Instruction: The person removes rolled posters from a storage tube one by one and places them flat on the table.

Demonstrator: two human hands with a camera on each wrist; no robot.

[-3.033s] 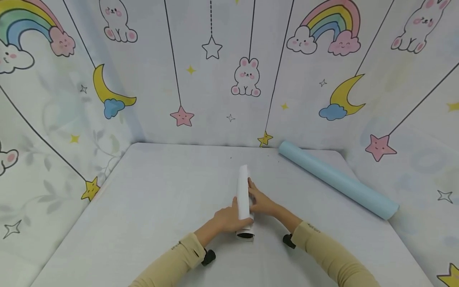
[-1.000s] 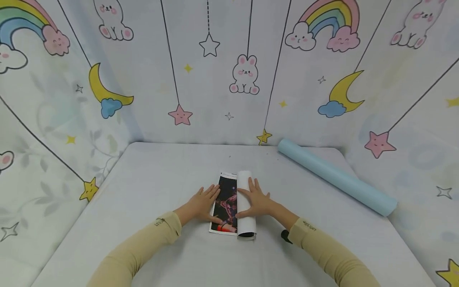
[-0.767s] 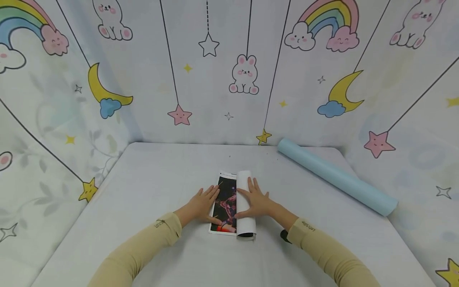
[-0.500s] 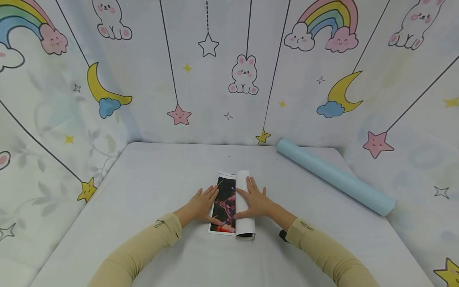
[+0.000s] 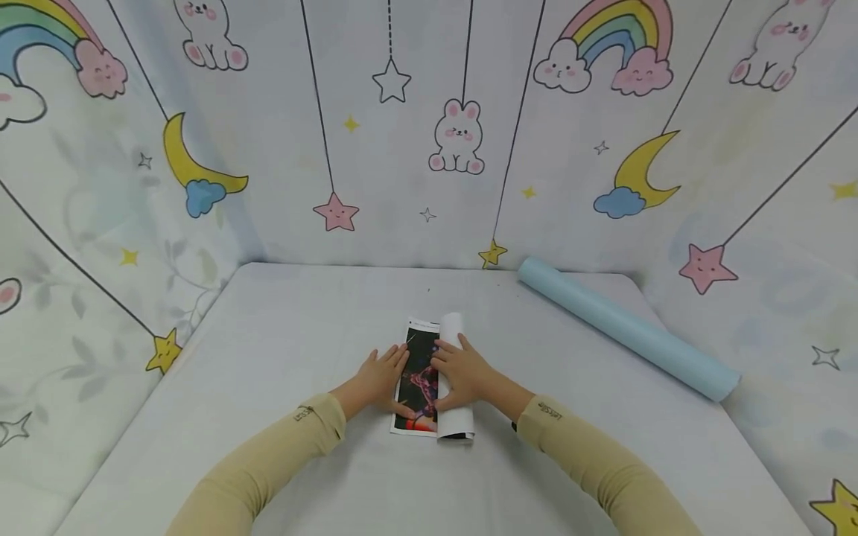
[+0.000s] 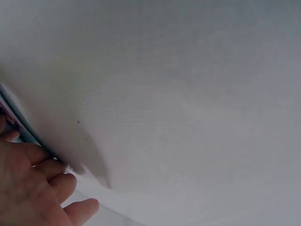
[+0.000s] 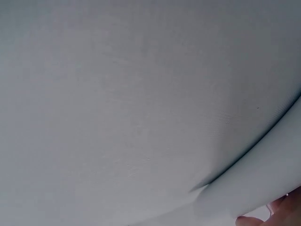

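Observation:
A paper print (image 5: 421, 383) with a dark, pink and red picture lies on the table in the head view, its left strip flat and face up. Its right part stays curled over as a white roll (image 5: 456, 423). My left hand (image 5: 378, 380) rests along the left edge of the print, fingers extended and thumb on the picture. On the roll lies my right hand (image 5: 464, 374), fingers stretched across it towards the picture. The left wrist view catches the left hand (image 6: 35, 188) at the sheet's edge. In the right wrist view, part of the right hand (image 7: 284, 212) shows beside the roll (image 7: 258, 179).
A long light-blue roll (image 5: 630, 331) lies slantwise at the table's right side. The white-covered table (image 5: 302, 320) meets cloth walls (image 5: 281, 149) printed with rabbits, stars, moons and rainbows at the back and both sides.
Three seconds ago both hands held the paper rolled up. Since then the left strip has been laid flat, with the left hand moved left onto it. Lately the right hand has slid slightly left.

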